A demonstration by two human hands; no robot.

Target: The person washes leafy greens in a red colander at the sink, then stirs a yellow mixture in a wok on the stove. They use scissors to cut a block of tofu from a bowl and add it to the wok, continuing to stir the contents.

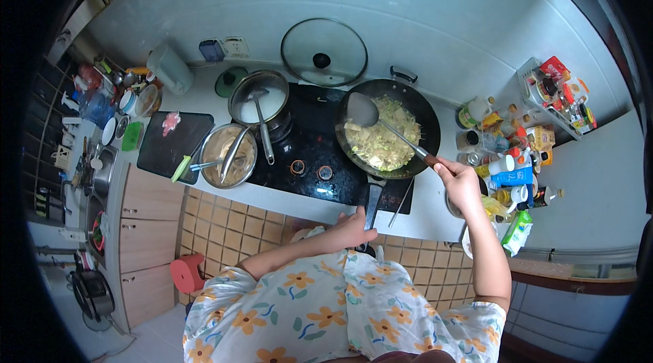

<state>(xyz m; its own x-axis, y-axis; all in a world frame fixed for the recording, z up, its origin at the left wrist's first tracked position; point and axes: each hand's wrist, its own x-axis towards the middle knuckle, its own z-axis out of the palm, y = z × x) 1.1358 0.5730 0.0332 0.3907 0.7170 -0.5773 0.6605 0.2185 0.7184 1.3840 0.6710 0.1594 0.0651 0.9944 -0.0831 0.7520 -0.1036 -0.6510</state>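
Note:
A dark wok stands on the right side of the black glass cooktop, holding pale shredded vegetables with bits of green. My right hand grips the wooden end of a metal turner. The turner's broad blade lies at the upper left of the food, over the wok. My left hand is at the wok's long handle, fingers across its near end. A thin metal stick, perhaps a chopstick, lies to the right of that handle.
Left of the wok are a pot of whitish liquid with a ladle and a metal bowl with utensils. A black cutting board carries raw meat. A glass lid leans on the wall; bottles crowd the right counter.

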